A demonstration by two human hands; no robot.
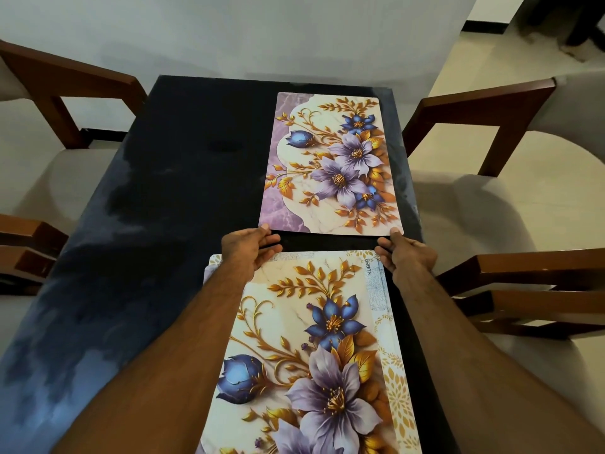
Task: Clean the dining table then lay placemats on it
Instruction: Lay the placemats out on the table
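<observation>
A floral placemat (330,165) with purple and blue flowers lies flat on the far right part of the dark dining table (170,191). My left hand (250,249) touches its near left corner with the fingertips. My right hand (404,257) touches its near right corner with a fingertip. Both hands have fairly straight fingers. Below my arms, a stack of placemats (314,355) with the same flower print lies at the near right of the table; a patterned packaging sheet marked KUBER shows along its right edge.
Wooden chairs with pale seats stand on both sides: two at the left (65,90) and two at the right (491,113). The left half of the table top shows pale smears. A white wall rises beyond the far edge.
</observation>
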